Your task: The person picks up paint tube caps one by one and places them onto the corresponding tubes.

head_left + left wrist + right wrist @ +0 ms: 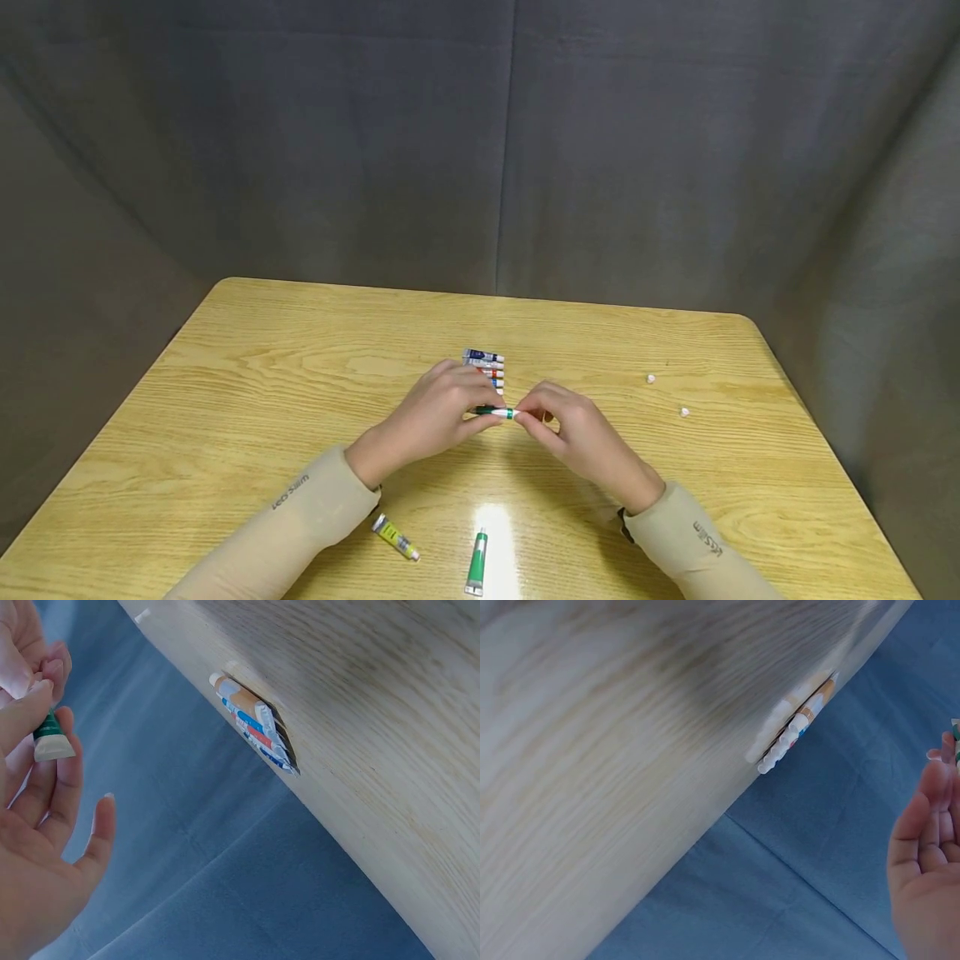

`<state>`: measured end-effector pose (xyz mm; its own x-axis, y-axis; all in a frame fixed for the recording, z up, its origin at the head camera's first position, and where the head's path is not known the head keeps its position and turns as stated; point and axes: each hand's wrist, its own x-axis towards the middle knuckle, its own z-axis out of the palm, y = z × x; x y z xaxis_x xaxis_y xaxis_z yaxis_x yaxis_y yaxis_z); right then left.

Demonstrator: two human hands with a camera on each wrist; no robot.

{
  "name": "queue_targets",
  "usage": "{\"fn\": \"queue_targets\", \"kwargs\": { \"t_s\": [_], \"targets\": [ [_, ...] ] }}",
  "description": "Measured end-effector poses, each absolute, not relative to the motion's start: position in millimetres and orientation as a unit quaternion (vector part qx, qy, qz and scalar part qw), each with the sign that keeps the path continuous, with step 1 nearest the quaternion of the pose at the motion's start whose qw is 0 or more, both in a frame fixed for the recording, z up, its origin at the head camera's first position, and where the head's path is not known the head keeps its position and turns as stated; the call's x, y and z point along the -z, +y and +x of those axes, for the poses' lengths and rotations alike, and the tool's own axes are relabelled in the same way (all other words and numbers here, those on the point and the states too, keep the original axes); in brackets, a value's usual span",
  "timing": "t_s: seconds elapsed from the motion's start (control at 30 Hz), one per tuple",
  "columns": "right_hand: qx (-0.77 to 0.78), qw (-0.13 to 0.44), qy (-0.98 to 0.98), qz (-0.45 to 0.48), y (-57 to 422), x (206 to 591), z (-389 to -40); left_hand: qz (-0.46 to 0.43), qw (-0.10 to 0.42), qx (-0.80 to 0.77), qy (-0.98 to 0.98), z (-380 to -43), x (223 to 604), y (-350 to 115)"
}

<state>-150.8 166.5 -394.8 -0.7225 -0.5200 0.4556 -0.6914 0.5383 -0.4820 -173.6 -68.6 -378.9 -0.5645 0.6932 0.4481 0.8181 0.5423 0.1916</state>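
Observation:
Above the middle of the table, my left hand (442,404) pinches a small dark green paint tube (502,412) between thumb and fingers. The thumb and forefinger of my right hand (577,427) grip the tube's white tip end, which is mostly covered by those fingertips. In the left wrist view the green paint tube (48,729) shows its flat crimped end, with the left little finger held away from it. Just behind the left hand lies a row of several paint tubes (483,356), partly hidden by its fingers; their white caps point right.
Near the front edge lie a yellow-green paint tube (396,537), slanted, and a lighter green paint tube (477,562), its nozzle pointing away from me. Two small white caps (650,378) sit apart at the right of the wooden table (300,333). A grey curtain (375,167) hangs behind.

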Motion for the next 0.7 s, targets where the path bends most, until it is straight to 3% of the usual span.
{"fn": "queue_targets", "kwargs": {
  "t_s": [0.47, 0.7],
  "targets": [
    [-0.376, 0.048, -0.879, 0.289, 168, 396, -152, -0.441, 0.177, 0.181, -0.861, -173, 385, -67],
    [-0.377, 0.034, -0.886, 0.268, 167, 399, -153, -0.447, 0.187, 0.19, -0.854, -173, 391, -67]
  ]
}}
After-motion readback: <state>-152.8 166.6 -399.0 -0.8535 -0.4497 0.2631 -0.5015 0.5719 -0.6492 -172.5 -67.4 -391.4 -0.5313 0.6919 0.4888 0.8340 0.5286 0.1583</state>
